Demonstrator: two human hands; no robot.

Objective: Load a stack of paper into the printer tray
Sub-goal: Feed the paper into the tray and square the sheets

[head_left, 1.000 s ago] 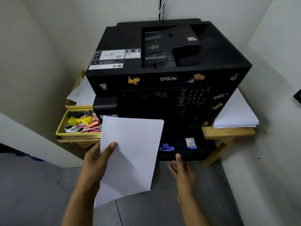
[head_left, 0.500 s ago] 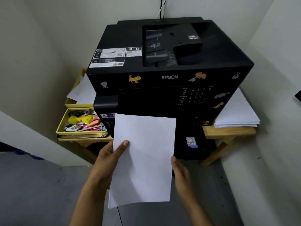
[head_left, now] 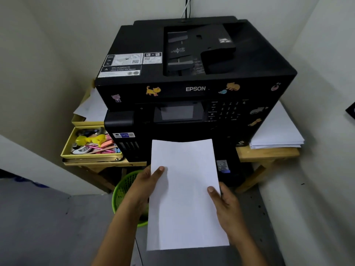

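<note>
Paper (head_left: 184, 192) now squared, apparently both-hands-pinched (head_left: 143, 186) (head_left: 225, 202).

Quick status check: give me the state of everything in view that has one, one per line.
White paper sheets: held level in front of the printer, not yet loaded.
Left hand: grips the paper's left edge.
Right hand: grips the paper's right edge.
Black Epson printer: screen dark.
Yellow drawer organiser: drawer pulled open, full of stationery.
</note>
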